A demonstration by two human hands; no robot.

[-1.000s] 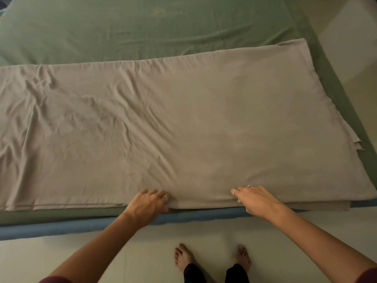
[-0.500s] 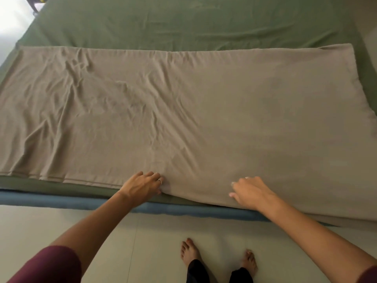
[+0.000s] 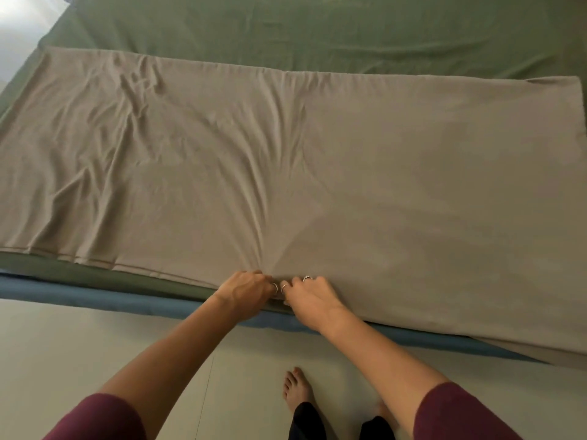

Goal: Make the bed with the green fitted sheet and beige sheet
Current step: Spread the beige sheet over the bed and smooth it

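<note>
The beige sheet [image 3: 349, 173] lies folded in a long band across the near half of the bed. Under it the green fitted sheet [image 3: 286, 30] covers the mattress and shows beyond the band and along the near left edge. My left hand [image 3: 246, 289] and my right hand [image 3: 306, 296] sit side by side at the beige sheet's near edge, both pinching the cloth. Creases fan out from that spot across the sheet. The left part of the band is wrinkled.
A blue bed base [image 3: 63, 289] runs along the near side under the mattress. Pale floor [image 3: 79, 350] lies in front of it, with my bare feet [image 3: 297, 389] on it. The beige sheet's right end hangs over the bed edge.
My two hands, earlier spread apart on the near edge, have come together at the middle and bunched the cloth. The view has shifted left, showing the sheet's left end.
</note>
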